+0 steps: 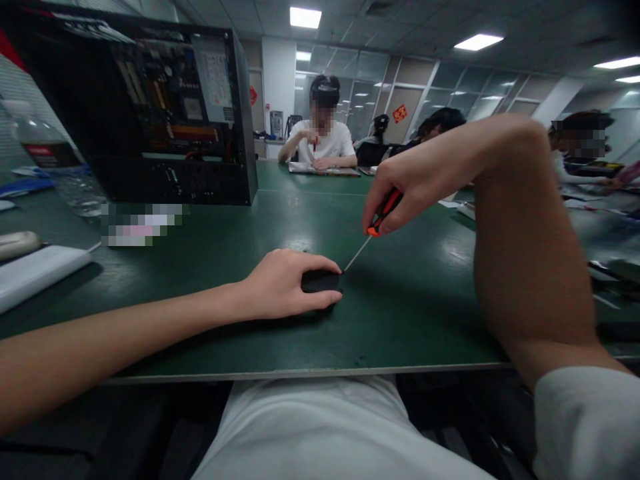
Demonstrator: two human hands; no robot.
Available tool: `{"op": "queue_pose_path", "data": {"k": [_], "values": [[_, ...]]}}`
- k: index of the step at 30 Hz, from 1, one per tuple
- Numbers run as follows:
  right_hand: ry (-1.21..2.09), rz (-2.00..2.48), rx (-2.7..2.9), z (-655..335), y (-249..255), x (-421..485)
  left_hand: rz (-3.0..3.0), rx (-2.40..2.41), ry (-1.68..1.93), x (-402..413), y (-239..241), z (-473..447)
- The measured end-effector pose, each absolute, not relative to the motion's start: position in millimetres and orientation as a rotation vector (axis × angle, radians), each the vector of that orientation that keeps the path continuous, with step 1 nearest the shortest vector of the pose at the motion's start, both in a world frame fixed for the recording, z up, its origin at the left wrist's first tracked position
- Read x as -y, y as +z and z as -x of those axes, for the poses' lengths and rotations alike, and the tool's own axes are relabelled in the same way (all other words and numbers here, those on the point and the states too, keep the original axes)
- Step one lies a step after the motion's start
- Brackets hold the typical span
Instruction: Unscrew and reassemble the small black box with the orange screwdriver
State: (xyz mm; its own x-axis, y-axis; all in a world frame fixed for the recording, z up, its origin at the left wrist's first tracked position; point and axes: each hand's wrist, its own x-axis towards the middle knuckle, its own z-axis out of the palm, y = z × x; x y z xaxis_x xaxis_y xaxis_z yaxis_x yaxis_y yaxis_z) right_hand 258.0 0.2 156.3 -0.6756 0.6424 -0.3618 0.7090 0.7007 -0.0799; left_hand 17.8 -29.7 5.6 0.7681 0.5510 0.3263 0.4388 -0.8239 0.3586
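Note:
My left hand lies on the green table with its fingers wrapped round a small black part, pinning it to the surface. My right hand is closed on the orange-and-black handle of a screwdriver. The thin metal shaft slants down and to the left, and its tip touches the right edge of the black part. Most of the black part is hidden under my left fingers.
An open black computer case stands at the back left, its boards showing. A plastic water bottle and white items lie at the left edge. Other people sit working across the table and to the right.

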Motion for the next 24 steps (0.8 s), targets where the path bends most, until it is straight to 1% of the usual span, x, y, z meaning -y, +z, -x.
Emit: {"op": "queue_pose_path", "data": {"k": [6,12,14,18,20,24], "values": [[-0.382,-0.987,-2.631,-253.2,154.7,0.3,-2.706,-0.715,0.645,28.1,3.6,-17.8],[-0.482,-1.485,-2.832,-254.8,154.9,1.5,-2.694,-0.638,0.675,27.7,2.6,-17.3],[-0.463,-1.385,-2.748,-251.9,155.3,2.9,-2.692,-0.631,0.678,27.1,2.3,-17.5],[-0.385,-0.994,-2.605,-246.5,155.2,5.5,-2.696,-0.611,0.686,26.3,0.9,-17.2],[-0.364,-0.925,-2.646,-248.7,153.2,8.8,-2.699,-0.604,0.691,26.4,1.1,-16.8],[-0.292,-0.943,-2.729,-266.8,143.0,25.7,-2.747,-0.616,0.657,28.1,4.4,-16.4]]}}
